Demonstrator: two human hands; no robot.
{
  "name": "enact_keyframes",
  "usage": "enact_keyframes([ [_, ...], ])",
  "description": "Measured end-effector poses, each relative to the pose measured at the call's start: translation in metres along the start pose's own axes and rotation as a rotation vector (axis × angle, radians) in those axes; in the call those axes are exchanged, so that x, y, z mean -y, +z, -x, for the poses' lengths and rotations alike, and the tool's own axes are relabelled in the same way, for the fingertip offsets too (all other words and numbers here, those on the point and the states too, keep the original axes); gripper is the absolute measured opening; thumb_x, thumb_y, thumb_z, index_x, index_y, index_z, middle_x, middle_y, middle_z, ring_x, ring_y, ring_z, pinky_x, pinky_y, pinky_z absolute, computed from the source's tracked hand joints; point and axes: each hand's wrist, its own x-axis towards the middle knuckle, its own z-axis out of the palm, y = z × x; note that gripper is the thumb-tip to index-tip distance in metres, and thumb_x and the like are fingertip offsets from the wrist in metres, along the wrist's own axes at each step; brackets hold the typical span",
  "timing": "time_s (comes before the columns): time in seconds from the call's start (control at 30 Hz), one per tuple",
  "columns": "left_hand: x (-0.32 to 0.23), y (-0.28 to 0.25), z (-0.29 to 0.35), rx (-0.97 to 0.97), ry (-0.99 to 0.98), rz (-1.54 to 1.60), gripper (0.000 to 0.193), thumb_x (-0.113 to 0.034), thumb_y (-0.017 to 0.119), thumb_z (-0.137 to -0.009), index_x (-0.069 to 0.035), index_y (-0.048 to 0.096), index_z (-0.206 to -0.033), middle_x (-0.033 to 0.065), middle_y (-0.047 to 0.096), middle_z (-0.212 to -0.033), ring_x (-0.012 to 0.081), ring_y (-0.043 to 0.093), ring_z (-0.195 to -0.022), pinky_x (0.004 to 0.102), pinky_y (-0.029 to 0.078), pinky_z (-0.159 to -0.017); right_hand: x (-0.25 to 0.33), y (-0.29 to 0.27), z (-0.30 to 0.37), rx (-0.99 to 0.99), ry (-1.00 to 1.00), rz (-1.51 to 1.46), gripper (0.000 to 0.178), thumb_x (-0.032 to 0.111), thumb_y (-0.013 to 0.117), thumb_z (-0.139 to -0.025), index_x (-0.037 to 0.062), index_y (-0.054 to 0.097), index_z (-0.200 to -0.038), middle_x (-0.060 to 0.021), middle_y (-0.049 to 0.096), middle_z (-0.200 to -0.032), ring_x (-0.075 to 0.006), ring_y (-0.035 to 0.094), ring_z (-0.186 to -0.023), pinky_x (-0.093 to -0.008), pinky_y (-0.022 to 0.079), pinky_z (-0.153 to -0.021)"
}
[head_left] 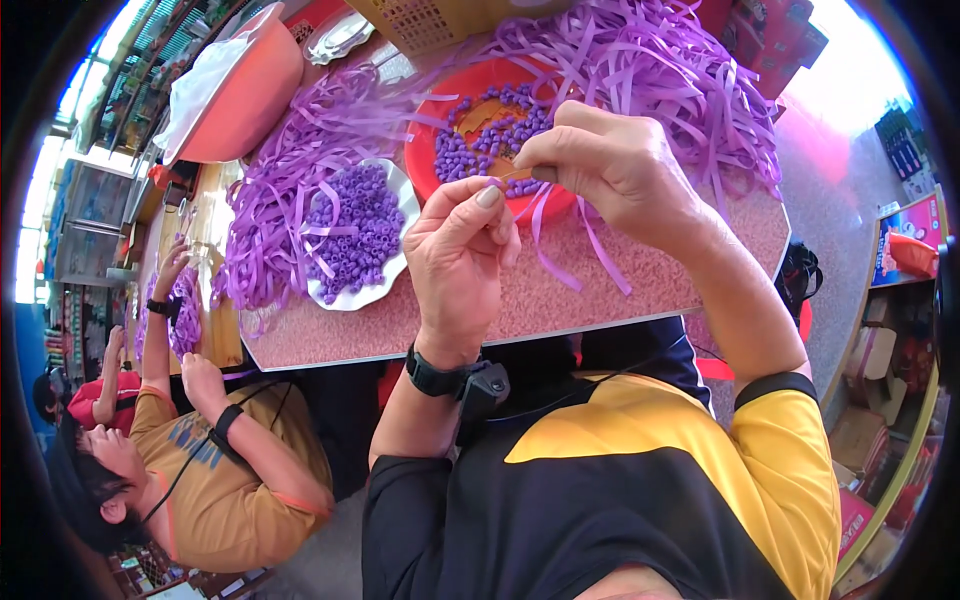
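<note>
Above the near edge of the table, both my hands are raised and close together. My left hand (462, 255) is closed, thumb and forefinger pinching a small purple bead (494, 183) that is mostly covered. My right hand (625, 175) is closed in a pinch on a purple ribbon (556, 268), whose ends hang down below. A thin, needle-like piece (514, 174) spans the gap between the two hands. Behind them stands a red basin (420, 150) with purple beads inside. Left of my left hand, a white scalloped dish (405, 195) holds many more purple beads.
Heaps of purple ribbon (650, 70) cover the far side of the pink table (640, 300). A yellow basket (415, 25) stands at the back, a large pink basin (245, 95) at the far left. Another person (235, 460) works at the left. Shelves (890, 400) hold boxes at the right.
</note>
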Motion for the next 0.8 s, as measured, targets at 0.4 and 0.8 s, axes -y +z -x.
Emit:
enact_keyframes([
  [0.4, -0.0017, -0.0033, 0.0030, 0.047, -0.018, -0.145, 0.016, -0.006, 0.061, -0.094, 0.005, 0.065, -0.104, 0.0055, 0.059, -0.077, 0.0130, 0.051, -0.062, 0.0256, 0.039, -0.047, -0.0006, 0.0032, 0.0012, 0.012, -0.034, 0.051, 0.017, 0.001, 0.072, -0.080, 0.0072, 0.070, -0.096, -0.0082, 0.055, -0.075, -0.0255, 0.060, -0.066, -0.0346, 0.048, -0.057],
  [0.8, -0.0023, -0.0032, 0.0054, 0.019, -0.019, -0.149, 0.016, -0.005, 0.061, -0.094, 0.006, 0.064, -0.104, 0.0060, 0.058, -0.076, 0.0133, 0.051, -0.061, 0.0255, 0.039, -0.046, 0.0003, 0.0040, 0.0015, 0.035, -0.033, 0.080, 0.017, 0.003, 0.072, -0.080, 0.0077, 0.070, -0.096, -0.0077, 0.055, -0.074, -0.0260, 0.061, -0.067, -0.0356, 0.047, -0.057],
])
